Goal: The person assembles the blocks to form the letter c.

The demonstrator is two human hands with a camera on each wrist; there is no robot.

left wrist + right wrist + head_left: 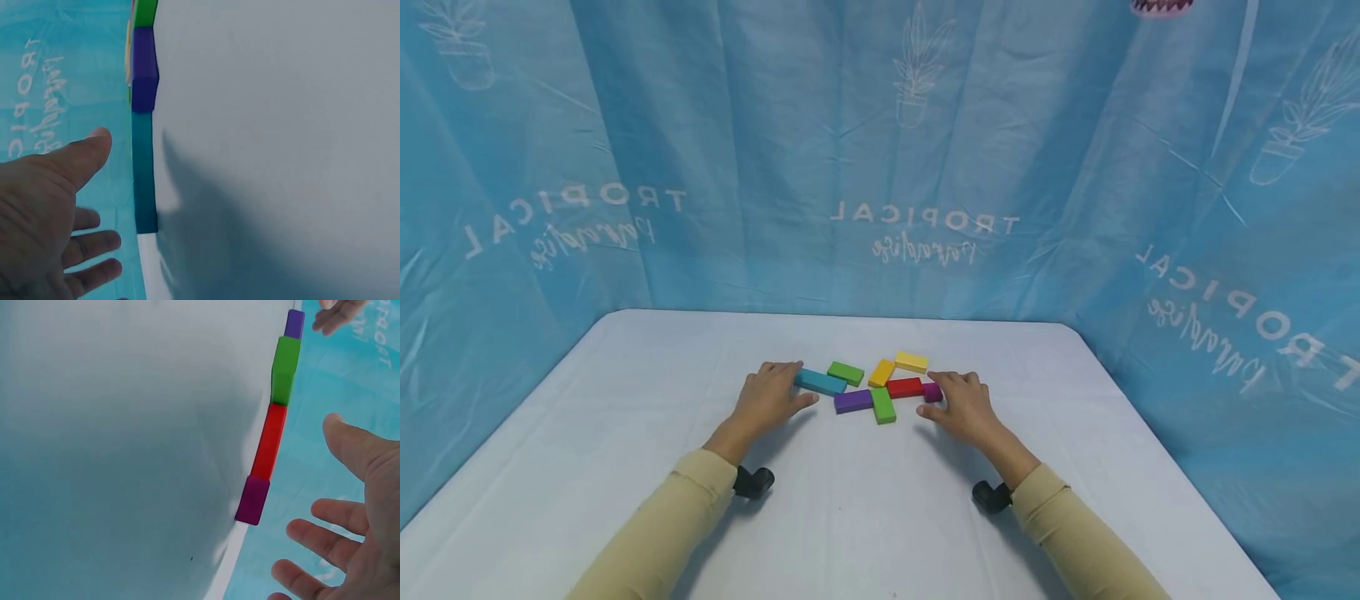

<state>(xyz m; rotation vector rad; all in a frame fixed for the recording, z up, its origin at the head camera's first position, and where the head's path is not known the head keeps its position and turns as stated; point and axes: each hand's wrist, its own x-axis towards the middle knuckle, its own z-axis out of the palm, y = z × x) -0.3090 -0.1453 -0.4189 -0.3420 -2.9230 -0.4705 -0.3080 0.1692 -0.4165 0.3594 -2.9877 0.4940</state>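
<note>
Several coloured blocks lie flat in a loose cluster on the white table. My left hand (771, 395) hovers beside the blue block (821, 382) at the cluster's left end, fingers spread and holding nothing. Close by are a green block (846, 372) and a purple block (853, 402). At the other end, my right hand (962, 406) is held with parted fingers next to the magenta block (932, 392), which its fingers partly overlap in the head view. A red block (906, 387) adjoins the magenta one. Between the hands lies another green block (883, 406).
An orange block (882, 372) and a yellow block (912, 362) lie at the back of the cluster. The white table (850, 517) reaches back to a blue printed curtain (790, 167), which also hangs along both sides. Each wrist carries a black camera mount (754, 482).
</note>
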